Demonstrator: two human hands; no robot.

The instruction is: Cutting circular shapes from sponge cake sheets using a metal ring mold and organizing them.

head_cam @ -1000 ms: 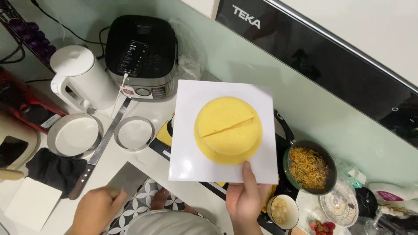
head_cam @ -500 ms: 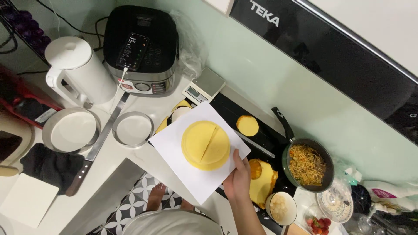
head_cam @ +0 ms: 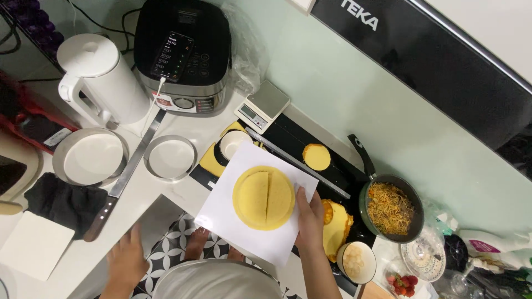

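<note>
My right hand grips the right edge of a white sheet of paper that carries a round yellow sponge cake with a straight cut down its middle. The sheet is held in the air over the counter's front edge, near the black hob. My left hand hangs low at the counter's front edge, fingers apart, holding nothing, close to the handle of a long knife.
Two round metal tins sit by the knife. A white kettle, a black cooker with a phone on top, a small scale, a pan of noodles, a small yellow cake and bowls stand around.
The sheet with the cake has come down and toward me, turning so the cut runs upright. My left hand has dropped lower.
</note>
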